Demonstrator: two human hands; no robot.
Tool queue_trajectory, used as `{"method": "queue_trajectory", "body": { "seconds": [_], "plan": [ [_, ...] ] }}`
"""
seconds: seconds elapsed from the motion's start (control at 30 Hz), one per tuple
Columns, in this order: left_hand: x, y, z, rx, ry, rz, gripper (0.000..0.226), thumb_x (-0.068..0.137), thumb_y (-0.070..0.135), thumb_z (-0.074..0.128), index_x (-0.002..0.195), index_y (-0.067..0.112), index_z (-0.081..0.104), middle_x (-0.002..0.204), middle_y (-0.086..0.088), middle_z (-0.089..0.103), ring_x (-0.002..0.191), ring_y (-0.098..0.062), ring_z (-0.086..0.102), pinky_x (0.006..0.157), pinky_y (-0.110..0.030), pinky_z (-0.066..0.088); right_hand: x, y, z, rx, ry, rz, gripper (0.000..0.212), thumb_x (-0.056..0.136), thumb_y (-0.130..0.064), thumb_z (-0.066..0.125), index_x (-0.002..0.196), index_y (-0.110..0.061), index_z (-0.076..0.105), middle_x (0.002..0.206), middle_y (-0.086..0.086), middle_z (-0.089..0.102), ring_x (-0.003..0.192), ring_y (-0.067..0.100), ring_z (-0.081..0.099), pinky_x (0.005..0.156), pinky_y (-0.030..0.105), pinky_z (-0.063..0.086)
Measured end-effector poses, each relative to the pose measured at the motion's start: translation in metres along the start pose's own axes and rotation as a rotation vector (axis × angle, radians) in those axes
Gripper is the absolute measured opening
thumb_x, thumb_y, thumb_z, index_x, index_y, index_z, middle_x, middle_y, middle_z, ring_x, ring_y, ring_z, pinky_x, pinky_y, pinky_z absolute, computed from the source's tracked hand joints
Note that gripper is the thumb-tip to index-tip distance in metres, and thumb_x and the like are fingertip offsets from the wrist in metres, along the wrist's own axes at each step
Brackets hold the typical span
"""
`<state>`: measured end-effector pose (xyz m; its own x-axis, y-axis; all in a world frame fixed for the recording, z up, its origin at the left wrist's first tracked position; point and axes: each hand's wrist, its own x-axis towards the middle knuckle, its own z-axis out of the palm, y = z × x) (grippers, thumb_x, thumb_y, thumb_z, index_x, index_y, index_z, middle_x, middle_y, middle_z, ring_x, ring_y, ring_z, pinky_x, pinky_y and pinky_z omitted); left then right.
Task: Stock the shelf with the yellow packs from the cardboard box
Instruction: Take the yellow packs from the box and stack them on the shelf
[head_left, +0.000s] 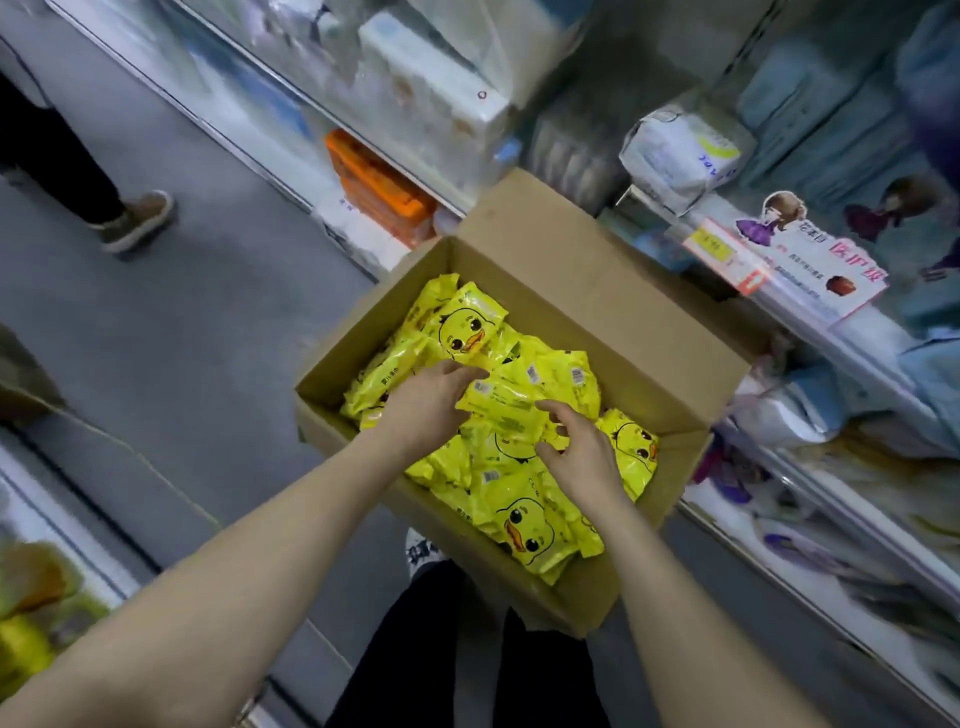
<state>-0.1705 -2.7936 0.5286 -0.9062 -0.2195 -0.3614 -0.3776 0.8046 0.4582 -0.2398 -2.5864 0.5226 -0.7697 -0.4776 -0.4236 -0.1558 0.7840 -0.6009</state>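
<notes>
Yellow packs (524, 514), printed with a duck face, lie heaped loose inside the open cardboard box (613, 301), piled toward its near and left walls; bare bottom shows at the far right corner. The box stands on the grey floor (208, 322) against the foot of the shelf (831, 338). Left hand (423, 408) grips one end of the top pack (498, 402), fingers curled over it. Right hand (584, 454) pinches the opposite end between fingers and thumb.
</notes>
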Motion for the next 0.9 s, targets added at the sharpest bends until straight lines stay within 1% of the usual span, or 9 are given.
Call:
{"method": "queue_trajectory", "body": {
  "seconds": [0.13, 0.33, 0.4, 0.5, 0.57, 0.6, 0.67, 0.77, 0.9],
  "plan": [
    [0.009, -0.03, 0.037, 0.023, -0.147, 0.029, 0.065, 0.085, 0.013, 0.068, 0.143, 0.03, 0.043, 0.137, 0.001, 0.05, 0.12, -0.023, 0.054, 0.086, -0.036, 0.048, -0.001, 0.026, 0.032, -0.109, -0.139, 0.146, 0.07, 0.086, -0.017, 0.07, 0.145, -0.033, 0.037, 0.142, 0.005, 0.049, 0.123, 0.026, 0.051, 0.097, 0.036, 0.044],
    [0.031, -0.068, 0.08, 0.141, -0.296, 0.075, 0.069, 0.085, 0.014, 0.067, 0.146, 0.029, 0.038, 0.148, -0.003, 0.04, 0.136, -0.025, 0.038, 0.1, -0.04, 0.046, 0.001, 0.068, 0.071, -0.298, -0.282, 0.255, 0.097, 0.08, -0.022, 0.078, 0.154, -0.031, 0.015, 0.144, 0.008, 0.047, 0.13, 0.03, 0.043, 0.101, 0.04, 0.043],
    [0.038, -0.074, 0.089, 0.226, -0.339, 0.126, 0.072, 0.086, 0.011, 0.065, 0.149, 0.027, 0.034, 0.152, -0.004, 0.035, 0.141, -0.026, 0.03, 0.109, -0.038, 0.037, 0.002, 0.079, 0.079, -0.361, -0.313, 0.268, 0.104, 0.079, -0.026, 0.08, 0.156, -0.028, 0.01, 0.146, 0.009, 0.044, 0.135, 0.031, 0.037, 0.106, 0.04, 0.038],
    [0.046, -0.08, 0.103, 0.421, -0.405, 0.219, 0.071, 0.091, 0.01, 0.055, 0.152, 0.028, 0.025, 0.16, -0.001, 0.02, 0.149, -0.029, 0.011, 0.121, -0.039, 0.012, 0.003, 0.087, 0.091, -0.442, -0.357, 0.251, 0.11, 0.077, -0.031, 0.081, 0.156, -0.026, 0.005, 0.156, 0.003, 0.032, 0.141, 0.032, 0.029, 0.112, 0.042, 0.033],
    [0.048, -0.08, 0.111, 0.524, -0.419, 0.249, 0.068, 0.094, 0.013, 0.051, 0.152, 0.032, 0.022, 0.162, -0.001, 0.013, 0.15, -0.03, 0.003, 0.121, -0.042, 0.001, 0.004, 0.087, 0.096, -0.49, -0.348, 0.23, 0.111, 0.075, -0.032, 0.082, 0.156, -0.025, 0.006, 0.155, 0.002, 0.032, 0.138, 0.032, 0.031, 0.11, 0.043, 0.035],
    [0.049, -0.08, 0.116, 0.558, -0.421, 0.258, 0.067, 0.095, 0.015, 0.051, 0.152, 0.034, 0.021, 0.162, -0.001, 0.012, 0.149, -0.031, 0.002, 0.121, -0.044, 0.0, 0.003, 0.087, 0.098, -0.501, -0.33, 0.23, 0.11, 0.075, -0.032, 0.083, 0.156, -0.024, 0.008, 0.153, 0.002, 0.036, 0.135, 0.031, 0.033, 0.109, 0.042, 0.035],
    [0.05, -0.076, 0.117, 0.618, -0.407, 0.267, 0.066, 0.095, 0.02, 0.054, 0.15, 0.036, 0.023, 0.161, -0.001, 0.015, 0.148, -0.033, 0.007, 0.121, -0.046, 0.004, 0.005, 0.085, 0.102, -0.522, -0.273, 0.22, 0.105, 0.075, -0.028, 0.082, 0.154, -0.024, 0.013, 0.148, 0.001, 0.044, 0.131, 0.029, 0.036, 0.106, 0.04, 0.035],
    [0.055, -0.071, 0.116, 0.692, -0.387, 0.281, 0.059, 0.094, 0.03, 0.056, 0.146, 0.039, 0.031, 0.156, 0.001, 0.026, 0.14, -0.032, 0.026, 0.117, -0.046, 0.018, 0.009, 0.085, 0.109, -0.554, -0.199, 0.212, 0.09, 0.08, -0.015, 0.078, 0.151, -0.025, 0.023, 0.142, -0.002, 0.051, 0.125, 0.026, 0.038, 0.101, 0.037, 0.033],
    [0.057, -0.066, 0.109, 0.739, -0.385, 0.279, 0.047, 0.096, 0.028, 0.052, 0.141, 0.039, 0.04, 0.15, 0.002, 0.039, 0.13, -0.029, 0.04, 0.107, -0.042, 0.031, 0.008, 0.079, 0.106, -0.517, -0.128, 0.24, 0.068, 0.081, -0.015, 0.077, 0.139, -0.02, 0.044, 0.122, 0.007, 0.062, 0.123, 0.026, 0.04, 0.097, 0.033, 0.033]
  ]
}}
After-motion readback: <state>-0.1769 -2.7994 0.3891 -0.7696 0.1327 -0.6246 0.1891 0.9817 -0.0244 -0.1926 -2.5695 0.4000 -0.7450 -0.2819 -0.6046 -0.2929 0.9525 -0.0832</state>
